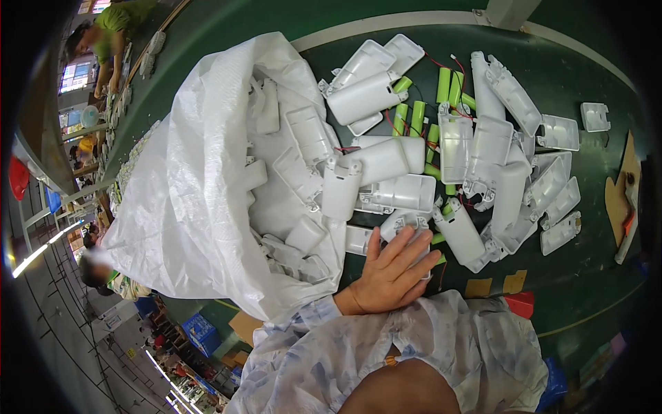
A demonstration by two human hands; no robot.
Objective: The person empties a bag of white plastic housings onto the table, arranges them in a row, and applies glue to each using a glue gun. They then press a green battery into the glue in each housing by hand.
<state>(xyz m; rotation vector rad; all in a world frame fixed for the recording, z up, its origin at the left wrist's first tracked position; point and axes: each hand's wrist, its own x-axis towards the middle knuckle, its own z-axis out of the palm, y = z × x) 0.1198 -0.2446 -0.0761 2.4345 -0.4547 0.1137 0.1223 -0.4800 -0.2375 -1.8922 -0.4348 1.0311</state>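
My left hand (392, 270) reaches in from the lower left, palm down, over the near edge of a pile of white plastic housings. Its fingers are stretched out and a little apart. They lie over a white housing (400, 222), and what is under the palm is hidden. Close by on the right leans another white housing (458, 234). Green cylindrical batteries (418, 117) with thin red and black wires lie among the shells. Left of the pile, a large white woven bag (207, 138) lies with its mouth toward it and several housings inside. My right hand is out of sight.
The dark green table (586, 276) has a pale raised edge (386, 24) at the back. Brown cardboard (618, 200) with a dark and red object lies far right. Two tan patches (478, 288) and a red container (520, 303) are near me. Other people work at far left.
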